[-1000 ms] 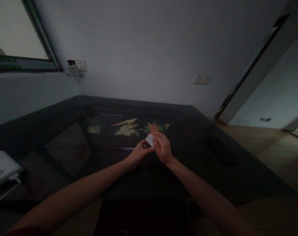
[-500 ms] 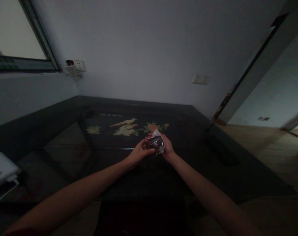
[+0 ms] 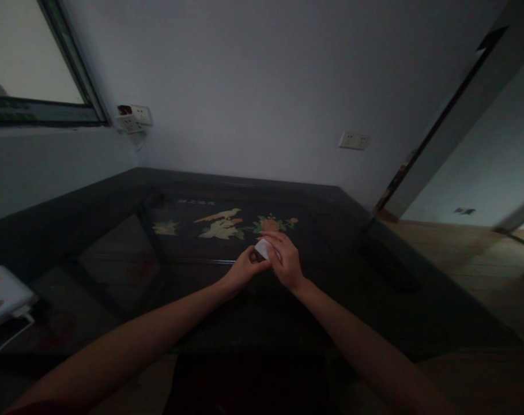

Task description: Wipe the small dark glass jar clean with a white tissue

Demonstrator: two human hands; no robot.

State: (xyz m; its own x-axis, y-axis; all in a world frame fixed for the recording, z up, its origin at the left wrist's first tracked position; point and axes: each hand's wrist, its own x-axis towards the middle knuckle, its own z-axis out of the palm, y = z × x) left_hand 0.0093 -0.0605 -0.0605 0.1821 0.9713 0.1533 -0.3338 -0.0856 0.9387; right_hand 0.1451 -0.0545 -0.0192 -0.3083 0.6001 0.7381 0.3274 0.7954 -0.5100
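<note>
Both hands meet over the dark glossy table point(image 3: 218, 323), around a small dark, shiny, rounded object point(image 3: 258, 255) whose kind I cannot make out. My left hand point(image 3: 242, 269) grips it from the left, thumb toward me and fingers curled. My right hand point(image 3: 287, 260) lies over its top and right side, pressing a white tissue point(image 3: 262, 248) against it. Most of the rounded object is hidden under the tissue and the right hand's fingers.
Inlaid bird and flower pictures point(image 3: 221, 225) decorate the table beyond my hands. A white box-like device point(image 3: 6, 294) with a cable stands at the left. Wall sockets point(image 3: 353, 140) are behind the table, and a dark flat object point(image 3: 394, 268) lies to the right.
My right hand has come from the far right side of the rounded object over its top, bringing the tissue across it. The object is now mostly covered. My left hand has barely moved.
</note>
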